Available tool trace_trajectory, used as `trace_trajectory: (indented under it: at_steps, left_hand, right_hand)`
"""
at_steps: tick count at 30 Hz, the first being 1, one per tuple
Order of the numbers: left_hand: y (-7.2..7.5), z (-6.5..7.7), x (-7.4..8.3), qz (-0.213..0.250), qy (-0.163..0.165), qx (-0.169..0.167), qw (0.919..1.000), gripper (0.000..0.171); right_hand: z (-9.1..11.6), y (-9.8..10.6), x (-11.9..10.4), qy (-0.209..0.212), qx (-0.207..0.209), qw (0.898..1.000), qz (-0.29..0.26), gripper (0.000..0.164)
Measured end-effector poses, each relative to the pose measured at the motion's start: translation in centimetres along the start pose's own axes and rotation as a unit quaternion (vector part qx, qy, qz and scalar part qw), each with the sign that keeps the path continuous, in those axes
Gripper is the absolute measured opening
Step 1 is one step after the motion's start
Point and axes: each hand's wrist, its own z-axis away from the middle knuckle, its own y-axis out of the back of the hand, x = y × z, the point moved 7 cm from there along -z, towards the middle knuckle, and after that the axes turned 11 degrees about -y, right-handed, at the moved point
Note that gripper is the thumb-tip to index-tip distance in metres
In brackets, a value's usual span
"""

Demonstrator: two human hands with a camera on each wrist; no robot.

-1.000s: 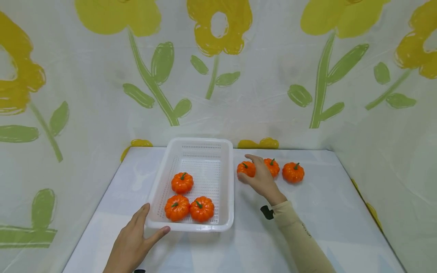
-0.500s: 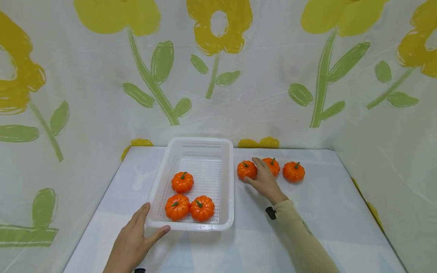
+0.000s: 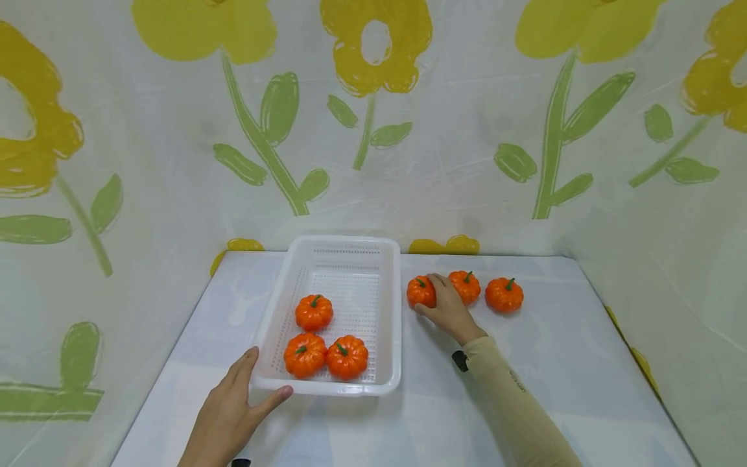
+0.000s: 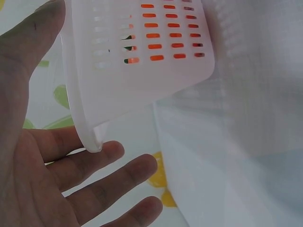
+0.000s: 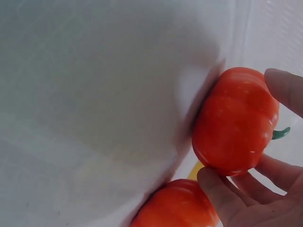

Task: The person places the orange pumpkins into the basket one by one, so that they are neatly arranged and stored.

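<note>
My left hand [image 3: 223, 412] is spread around the near left corner of a white perforated plastic basket [image 3: 332, 388]; its thumb touches the front rim and the other fingers lie along the left side, fairly straight. Inside the basket sit three small orange toy pumpkins [image 3: 314, 312] with green stems, grouped toward the near left. To the right of the basket, my right hand [image 3: 450, 313] holds another toy pumpkin [image 3: 419, 293]. In the right wrist view, thumb and fingers are on either side of this pumpkin [image 5: 236, 123], which appears to rest on the table.
Two more toy pumpkins stand on the white table [image 3: 525, 383] to the right: one [image 3: 465, 287] partly behind my right hand, the other [image 3: 504, 296] farther right. A flower-printed cloth backdrop [image 3: 443, 168] rises behind and at both sides.
My right hand has first shifted slightly right, then closed in on the leftmost loose pumpkin, its thumb and fingers now around it. Left hand and basket stay in place.
</note>
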Motion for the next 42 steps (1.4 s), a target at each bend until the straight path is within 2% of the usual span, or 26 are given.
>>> trace_trajectory:
  at_steps: [14,24,34,42]
  left_hand:
    - [0.1,0.0,0.0,-0.001,-0.013,0.009,0.9999,0.115]
    - [0.0,0.0,-0.1,0.004,-0.008,0.009,0.9999,0.116]
    - [0.1,0.1,-0.1,0.007,-0.019,0.025,0.9995,0.113]
    - [0.2,0.1,0.0,0.006,-0.029,0.035,0.999,0.11]
  right_hand:
    - [0.1,-0.1,0.0,-0.002,0.022,1.0,-0.002,0.074]
    - [0.1,0.0,0.1,0.001,0.035,0.999,-0.007,0.073]
    - [0.4,1.6,-0.5,0.016,0.04,0.999,-0.03,0.073]
    - [0.7,4.4,-1.5,0.038,0.103,0.993,-0.043,0.073]
